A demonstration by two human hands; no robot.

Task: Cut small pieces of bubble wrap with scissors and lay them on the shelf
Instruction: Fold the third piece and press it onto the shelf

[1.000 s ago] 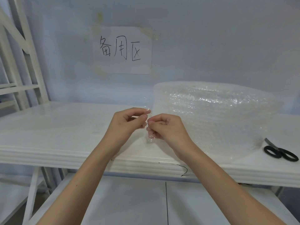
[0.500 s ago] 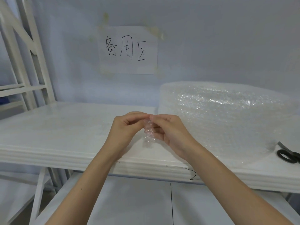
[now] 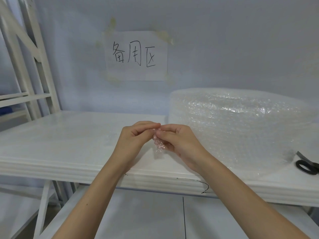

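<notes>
Bubble wrap piece (image 3: pixel 159 143) between hands

Your left hand (image 3: pixel 136 138) and right hand (image 3: pixel 177 142) pinch a small bubble wrap piece (image 3: pixel 159 144) together above the shelf (image 3: pixel 69 144). Bubble wrap roll (image 3: pixel 241 125) sits to your right, scissors (image 3: pixel 307 165) at far right edge.

there is one view only, from a wide-angle camera on the person's head, facing forward and slightly down toward a white shelf (image 3: pixel 51 145) against a pale wall with a handwritten paper sign (image 3: pixel 136 56). it sits close, so both forearms run up from the bottom edge and the left hand (image 3: pixel 136 138) and right hand (image 3: pixel 179 142) meet near the middle. the wide lens bends the shelf's front edge, and the scissors (image 3: pixel 308 165) are cropped at the right border.
</notes>
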